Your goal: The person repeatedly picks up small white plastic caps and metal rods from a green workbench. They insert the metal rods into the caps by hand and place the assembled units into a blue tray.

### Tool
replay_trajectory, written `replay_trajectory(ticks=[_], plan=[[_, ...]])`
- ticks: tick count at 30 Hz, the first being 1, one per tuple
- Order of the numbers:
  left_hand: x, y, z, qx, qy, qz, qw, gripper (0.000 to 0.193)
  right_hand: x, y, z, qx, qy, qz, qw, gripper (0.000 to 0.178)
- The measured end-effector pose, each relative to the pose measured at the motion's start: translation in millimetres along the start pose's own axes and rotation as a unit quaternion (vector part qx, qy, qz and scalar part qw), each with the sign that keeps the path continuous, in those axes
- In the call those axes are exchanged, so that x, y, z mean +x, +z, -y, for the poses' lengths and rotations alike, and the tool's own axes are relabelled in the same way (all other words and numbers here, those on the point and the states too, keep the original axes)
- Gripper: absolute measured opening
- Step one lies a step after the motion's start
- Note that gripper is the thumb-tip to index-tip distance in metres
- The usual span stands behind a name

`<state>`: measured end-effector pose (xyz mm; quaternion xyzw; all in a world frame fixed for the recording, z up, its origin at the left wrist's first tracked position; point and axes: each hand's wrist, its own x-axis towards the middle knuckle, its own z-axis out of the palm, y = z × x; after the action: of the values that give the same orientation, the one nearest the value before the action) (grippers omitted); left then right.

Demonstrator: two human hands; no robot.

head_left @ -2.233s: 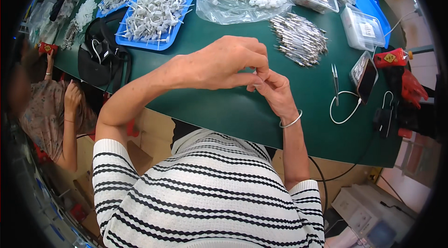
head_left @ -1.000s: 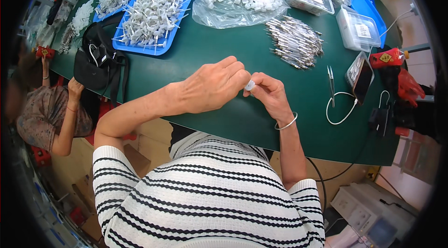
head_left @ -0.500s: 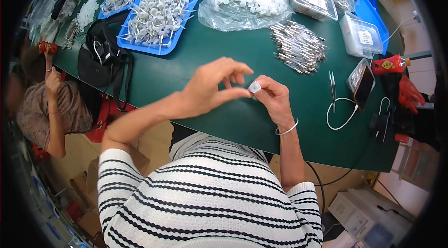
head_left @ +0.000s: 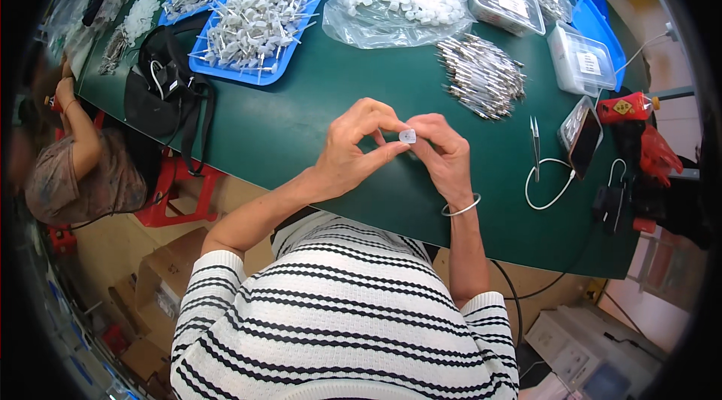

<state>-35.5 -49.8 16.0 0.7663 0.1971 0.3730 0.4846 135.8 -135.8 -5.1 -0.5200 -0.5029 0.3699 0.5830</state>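
Over the near part of the green table, a small white plastic cap (head_left: 407, 136) sits between my two hands. My left hand (head_left: 352, 146) pinches its edge with thumb and forefinger. On the other side, my right hand (head_left: 442, 146) is closed on the cap, its fingers bent; anything behind them is hidden. Ahead and to the right lies a pile of thin metal-and-white rods (head_left: 481, 75). A clear plastic bag (head_left: 353, 33) bulges with loose white caps at the far middle. The blue tray (head_left: 271, 78) holds many white caps fitted on rods.
Tweezers (head_left: 535, 146), a phone (head_left: 585, 146) with a white cable and clear plastic boxes (head_left: 577, 62) stand on the right. A red bottle (head_left: 626, 107) is at the right edge. A black bag (head_left: 154, 95) lies left. Another person (head_left: 83, 163) sits at far left.
My left hand has come right and down, closing from an open curve onto the white cap. The cap has shifted slightly. At far left, the other person's arm has moved.
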Motion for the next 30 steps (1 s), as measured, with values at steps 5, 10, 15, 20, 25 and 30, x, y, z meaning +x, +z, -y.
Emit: replay_trajectory(ticks=[5,10,15,20,25,30], plan=[[4.4,0.1,0.6,0.103,0.063,-0.005,0.993,0.027,4.4,-0.3,24.4,-0.132,-0.054,-0.044,0.989,0.022],[2.5,3.2,8.4,0.166,0.095,-0.014,0.981,0.029,5.2,7.0,37.8,-0.283,-0.116,-0.027,0.952,0.016],[3.9,4.6,8.8,0.210,0.123,-0.020,0.970,0.031,6.0,8.5,41.1,-0.333,-0.145,-0.022,0.932,0.014],[3.6,6.5,10.3,0.226,0.128,-0.015,0.966,0.031,5.6,9.3,36.5,-0.440,-0.208,-0.023,0.873,0.013],[4.6,11.7,8.9,0.235,0.128,-0.012,0.963,0.031,4.1,12.1,40.0,-0.506,-0.193,-0.007,0.840,0.012],[6.1,13.4,7.9,0.272,0.149,-0.011,0.951,0.031,6.7,12.0,29.1,-0.474,-0.146,-0.018,0.868,0.016]])
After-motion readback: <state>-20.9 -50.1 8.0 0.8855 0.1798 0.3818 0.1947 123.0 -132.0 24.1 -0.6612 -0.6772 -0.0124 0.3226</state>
